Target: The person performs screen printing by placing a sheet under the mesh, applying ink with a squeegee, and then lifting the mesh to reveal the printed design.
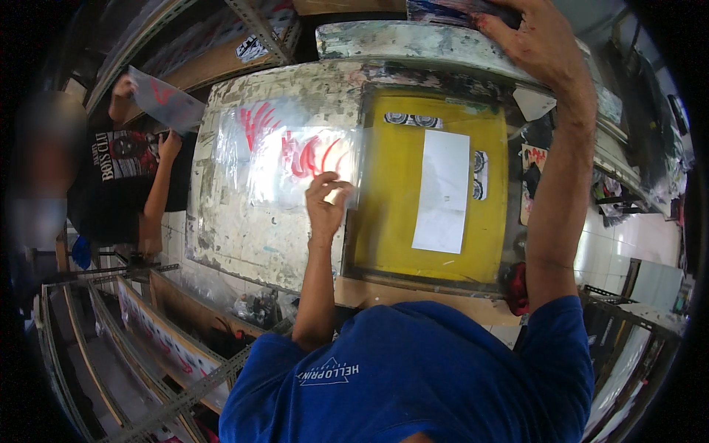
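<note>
My left hand (pixel 329 205) has its fingertips pinched together at the right edge of a clear plastic sheet (pixel 314 151) with red brush-like print. The sheet lies on a pale, paint-stained board (pixel 251 240), and glare covers part of it. Right of it is a framed yellow printing screen (pixel 384 221) with a white paper strip (pixel 441 192) on its mesh. My right hand (pixel 528 44) reaches past the screen's far right corner, its thumb beside a dark, ink-smeared thing (pixel 443 10) at the top edge. Its other fingers are mostly out of sight, so its grip is unclear.
A co-worker (pixel 122 173) at the left holds another clear sheet (pixel 166 100) with red print. A whitish stained beam (pixel 399 43) runs along the far side. Metal racks with boards (pixel 159 325) stand at the lower left. A red object (pixel 518 288) sits by the screen's near right corner.
</note>
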The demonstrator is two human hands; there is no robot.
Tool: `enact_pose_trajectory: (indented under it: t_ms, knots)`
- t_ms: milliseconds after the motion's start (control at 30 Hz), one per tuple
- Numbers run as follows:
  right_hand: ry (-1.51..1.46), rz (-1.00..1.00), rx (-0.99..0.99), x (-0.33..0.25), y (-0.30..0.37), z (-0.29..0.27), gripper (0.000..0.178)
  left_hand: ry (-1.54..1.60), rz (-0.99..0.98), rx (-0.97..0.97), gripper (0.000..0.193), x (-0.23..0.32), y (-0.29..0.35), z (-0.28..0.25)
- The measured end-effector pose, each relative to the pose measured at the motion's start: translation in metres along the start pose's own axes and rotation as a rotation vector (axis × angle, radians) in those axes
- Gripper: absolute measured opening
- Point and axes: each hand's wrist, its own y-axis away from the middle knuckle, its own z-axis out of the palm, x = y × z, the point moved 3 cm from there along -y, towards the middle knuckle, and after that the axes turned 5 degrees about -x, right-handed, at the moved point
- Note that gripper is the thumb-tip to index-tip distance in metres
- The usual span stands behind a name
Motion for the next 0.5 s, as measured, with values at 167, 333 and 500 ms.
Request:
enact_pose_trajectory:
  t_ms: [167,333,500]
  knots:
    - [-0.04,0.038,-0.046,0.001,-0.001,0.005,0.041,-0.426,-0.079,-0.422,0.051,0.022,0.027,0.054]
    - [0.017,0.219,-0.161,-0.012,-0.003,-0.001,0.041,-0.478,0.063,-0.501,0.059,0.015,0.029,0.121]
    - [-0.052,-0.082,0.019,0.011,-0.007,0.008,0.041,-0.419,0.175,-0.509,0.059,0.03,0.011,0.157]
